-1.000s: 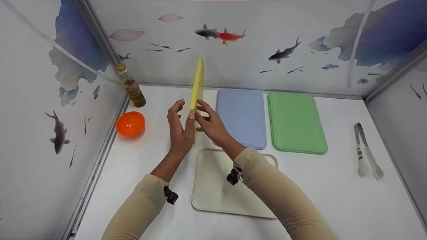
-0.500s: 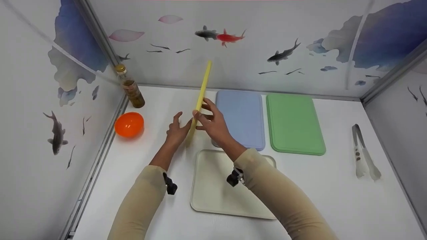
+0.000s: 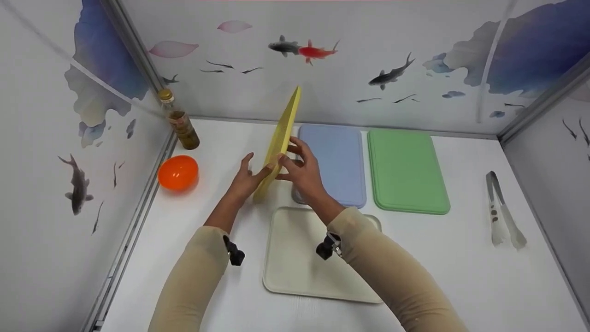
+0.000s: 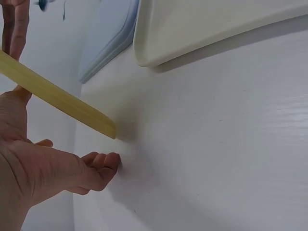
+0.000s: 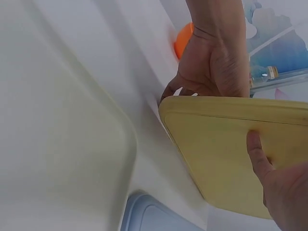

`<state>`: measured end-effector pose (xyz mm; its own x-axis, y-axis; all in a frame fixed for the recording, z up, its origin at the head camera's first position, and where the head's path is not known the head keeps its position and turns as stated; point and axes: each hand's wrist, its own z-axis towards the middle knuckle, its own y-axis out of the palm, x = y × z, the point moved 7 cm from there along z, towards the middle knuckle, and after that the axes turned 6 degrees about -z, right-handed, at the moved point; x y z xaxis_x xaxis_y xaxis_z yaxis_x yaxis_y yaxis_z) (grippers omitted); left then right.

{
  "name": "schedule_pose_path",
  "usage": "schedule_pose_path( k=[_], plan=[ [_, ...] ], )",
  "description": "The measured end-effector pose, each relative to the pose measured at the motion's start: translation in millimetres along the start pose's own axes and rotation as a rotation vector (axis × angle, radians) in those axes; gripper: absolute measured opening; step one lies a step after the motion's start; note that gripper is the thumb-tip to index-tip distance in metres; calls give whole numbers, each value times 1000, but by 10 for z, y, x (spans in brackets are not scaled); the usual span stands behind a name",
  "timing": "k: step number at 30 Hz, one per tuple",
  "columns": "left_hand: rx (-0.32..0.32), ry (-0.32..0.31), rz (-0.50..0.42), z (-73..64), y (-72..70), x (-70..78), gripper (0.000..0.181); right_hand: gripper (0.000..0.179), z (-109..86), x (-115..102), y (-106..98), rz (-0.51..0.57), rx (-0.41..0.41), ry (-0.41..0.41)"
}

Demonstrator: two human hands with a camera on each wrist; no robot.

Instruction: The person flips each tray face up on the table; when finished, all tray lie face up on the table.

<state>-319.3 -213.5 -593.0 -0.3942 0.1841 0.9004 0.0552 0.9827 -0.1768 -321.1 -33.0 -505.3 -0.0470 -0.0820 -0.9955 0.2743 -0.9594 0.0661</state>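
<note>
A yellow cutting board (image 3: 282, 133) stands on edge above the left-middle of the table, its top leaning right. My right hand (image 3: 304, 173) pinches its near long edge, and in the right wrist view the thumb (image 5: 257, 151) lies on the broad face. On the other side is my left hand (image 3: 246, 182), its thumb touching the board. The remaining left fingers (image 4: 101, 168) are loosely bent and apart from the board in the left wrist view. I cannot tell whether the board's lower end touches the table.
Blue (image 3: 332, 161) and green (image 3: 408, 170) cutting boards lie at the back. A beige tray (image 3: 318, 276) lies in front, below my right forearm. At left are an orange bowl (image 3: 178, 173) and a bottle (image 3: 182, 124); tongs (image 3: 502, 212) lie far right. Walls enclose the back and sides.
The yellow board's top has swung right and its left face has turned into view. My left hand has dropped lower along it, and my right hand has shifted slightly right.
</note>
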Motion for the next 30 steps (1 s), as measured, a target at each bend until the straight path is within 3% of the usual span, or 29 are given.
schedule_pose_path(
  k=[10,21,30],
  plan=[
    [-16,36,-59,6,6,28,107,65,-11,30,-45,54,3,-2],
    [57,21,-71,9,-72,18,107,66,-18,-30,-79,61,-69,-43],
    [130,35,-60,-18,-266,15,106,76,-23,-89,-35,49,-119,-121]
  ],
)
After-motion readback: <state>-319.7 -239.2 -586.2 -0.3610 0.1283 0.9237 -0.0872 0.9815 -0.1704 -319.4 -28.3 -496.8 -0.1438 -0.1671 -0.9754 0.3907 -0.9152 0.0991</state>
